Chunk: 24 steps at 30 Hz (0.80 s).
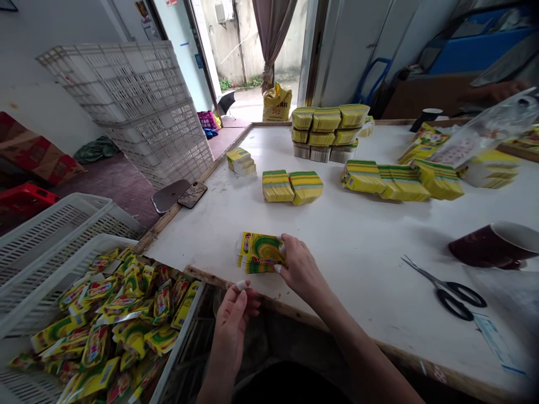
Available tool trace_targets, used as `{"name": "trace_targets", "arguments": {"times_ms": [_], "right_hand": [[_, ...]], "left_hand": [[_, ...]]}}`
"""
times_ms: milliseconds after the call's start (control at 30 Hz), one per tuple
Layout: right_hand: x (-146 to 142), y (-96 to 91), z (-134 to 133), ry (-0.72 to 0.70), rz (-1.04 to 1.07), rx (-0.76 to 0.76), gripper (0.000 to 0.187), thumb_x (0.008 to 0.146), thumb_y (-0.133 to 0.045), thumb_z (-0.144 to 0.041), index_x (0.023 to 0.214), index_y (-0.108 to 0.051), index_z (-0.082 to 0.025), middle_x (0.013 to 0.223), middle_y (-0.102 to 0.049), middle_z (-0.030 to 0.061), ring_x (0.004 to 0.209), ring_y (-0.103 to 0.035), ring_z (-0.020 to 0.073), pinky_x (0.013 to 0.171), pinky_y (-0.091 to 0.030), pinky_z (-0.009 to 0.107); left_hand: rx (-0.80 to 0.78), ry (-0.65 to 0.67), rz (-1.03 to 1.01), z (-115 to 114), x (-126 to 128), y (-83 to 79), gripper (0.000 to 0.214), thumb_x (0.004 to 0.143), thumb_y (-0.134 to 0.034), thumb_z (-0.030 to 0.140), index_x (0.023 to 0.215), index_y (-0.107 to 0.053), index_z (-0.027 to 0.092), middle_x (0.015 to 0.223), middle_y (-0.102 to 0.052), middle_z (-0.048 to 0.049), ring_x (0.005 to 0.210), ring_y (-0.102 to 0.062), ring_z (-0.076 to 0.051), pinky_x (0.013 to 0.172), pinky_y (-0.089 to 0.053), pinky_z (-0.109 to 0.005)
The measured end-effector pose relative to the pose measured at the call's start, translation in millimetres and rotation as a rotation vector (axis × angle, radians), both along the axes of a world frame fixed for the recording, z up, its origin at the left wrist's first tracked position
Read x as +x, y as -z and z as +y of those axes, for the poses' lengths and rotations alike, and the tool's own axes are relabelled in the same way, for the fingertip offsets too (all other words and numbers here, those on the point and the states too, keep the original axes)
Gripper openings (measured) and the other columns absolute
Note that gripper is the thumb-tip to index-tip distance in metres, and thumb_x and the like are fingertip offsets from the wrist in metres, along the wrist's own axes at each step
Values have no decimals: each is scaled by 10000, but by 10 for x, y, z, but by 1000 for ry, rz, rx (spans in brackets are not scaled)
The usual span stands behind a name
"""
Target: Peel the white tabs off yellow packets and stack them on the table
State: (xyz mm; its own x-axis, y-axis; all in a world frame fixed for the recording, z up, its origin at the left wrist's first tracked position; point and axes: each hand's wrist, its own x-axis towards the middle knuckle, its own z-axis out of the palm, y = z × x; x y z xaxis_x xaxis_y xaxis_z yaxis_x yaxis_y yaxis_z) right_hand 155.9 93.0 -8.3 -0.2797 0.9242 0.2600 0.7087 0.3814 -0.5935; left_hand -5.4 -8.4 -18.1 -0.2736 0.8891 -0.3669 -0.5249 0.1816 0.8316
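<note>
My right hand (298, 268) grips the right end of a small stack of yellow-green packets (259, 253) that rests on the white table (362, 247) near its front edge. Its fingers are wrapped round the stack. My left hand (236, 315) hovers just below the table's front edge, fingers loosely curled, with a white cot on the thumb tip and nothing visible in it. A white crate (197, 303) full of loose yellow, green and red packets (122, 320) stands at my lower left.
Several neat stacks of yellow packets (292, 186) lie across the table, with a taller pile (328, 133) at the back. Scissors (446, 287) and a dark cup (492, 246) sit at the right. Two phones (179, 195) lie on the left edge. White crates (138, 106) lean by the doorway.
</note>
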Motion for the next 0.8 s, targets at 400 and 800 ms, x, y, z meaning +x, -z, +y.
{"name": "trace_targets", "arguments": {"times_ms": [400,800], "right_hand": [[-266,-176,-660,-334,601,-349,516,678,-565,0,1131,-482,-232,845,-561,-26,697,-535,127,622,-458,226],[-481,-133,-850,-212,1010,-706,417,620,-665,-71,979,-515,-223,772,-539,-54,636,-488,106,573,-401,220]], "left_hand": [[180,-266,-153,15,49,-166,521,678,-723,658,994,-701,245,1041,-710,-69,993,-659,-272,852,-563,-397],[255,-435,63,33,129,-116,645,685,-629,754,1008,-653,196,865,-665,-56,889,-644,-269,783,-542,-372]]}}
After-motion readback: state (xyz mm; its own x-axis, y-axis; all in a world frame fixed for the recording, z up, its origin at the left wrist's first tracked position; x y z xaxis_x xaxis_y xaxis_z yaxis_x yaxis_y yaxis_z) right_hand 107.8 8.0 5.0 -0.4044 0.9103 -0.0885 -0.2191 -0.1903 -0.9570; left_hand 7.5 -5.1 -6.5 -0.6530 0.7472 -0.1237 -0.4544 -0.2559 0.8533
